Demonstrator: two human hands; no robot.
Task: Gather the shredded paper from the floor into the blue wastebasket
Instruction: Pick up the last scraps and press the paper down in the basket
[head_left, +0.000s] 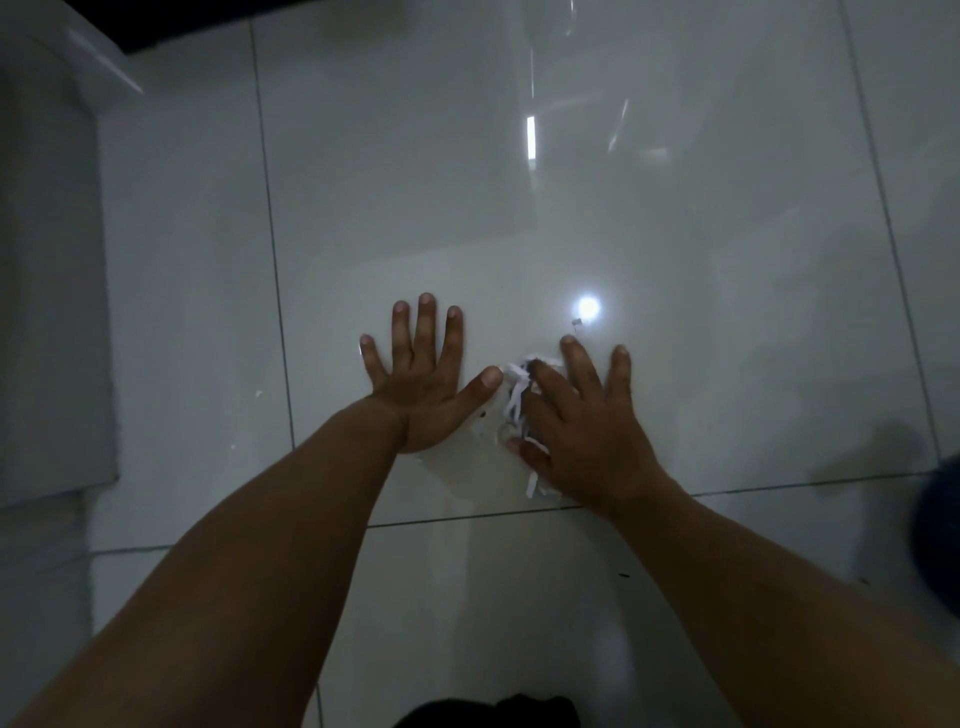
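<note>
A small clump of white shredded paper lies on the glossy tile floor, partly under my right hand. That hand curls over the clump with its fingers bent around the strips. My left hand rests flat on the floor just left of the paper, fingers spread, its thumb tip touching the edge of the clump. A single tiny scrap sits a little beyond my right fingertips. A dark blue blurred shape at the right edge is the blue wastebasket, mostly out of frame.
Pale floor tiles with dark grout lines stretch ahead, with a bright light reflection near the scrap. A white cabinet or wall panel runs along the left. Small specks dot the floor at left and lower right. Dark clothing shows at the bottom edge.
</note>
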